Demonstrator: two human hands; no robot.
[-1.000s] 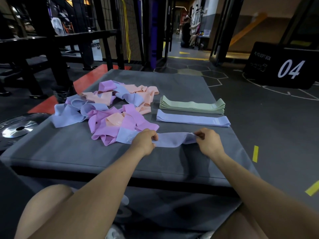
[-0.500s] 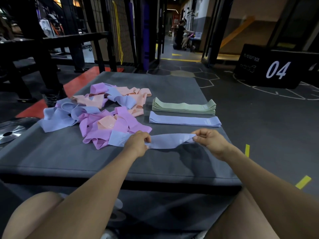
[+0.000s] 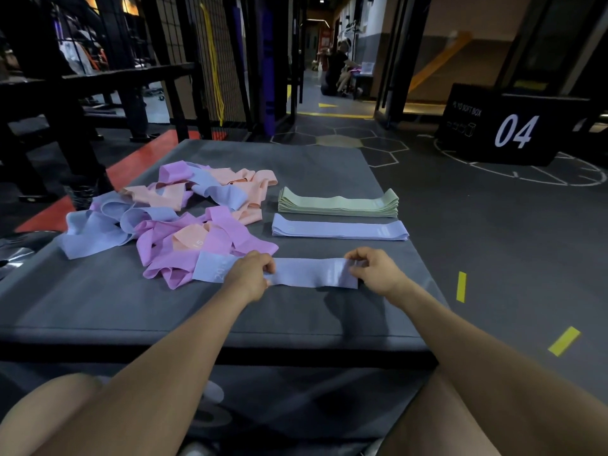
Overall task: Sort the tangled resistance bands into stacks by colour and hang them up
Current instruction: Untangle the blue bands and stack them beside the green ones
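Both hands, the left hand [image 3: 251, 274] and right hand [image 3: 375, 269], pinched a lilac band [image 3: 309, 274] flat on the mat [image 3: 98, 307], near the lilac stack [image 3: 339, 230] and green stack [image 3: 339, 204] (nothing hung yet), while the tangled pile [image 3: 171, 218] looked mostly unsorted.

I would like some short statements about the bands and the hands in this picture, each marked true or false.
1. Both hands hold one blue band. True: the left hand and the right hand pinch the blue band.
2. The green stack lies nearer to the person than the blue stack. False: the green stack is farther away.
3. A pink stack is already sorted. False: pink bands are only in the tangled pile.
4. The held band rests stretched out flat on the grey mat. True.
5. The sorted stacks lie to the right of the tangled pile. True.
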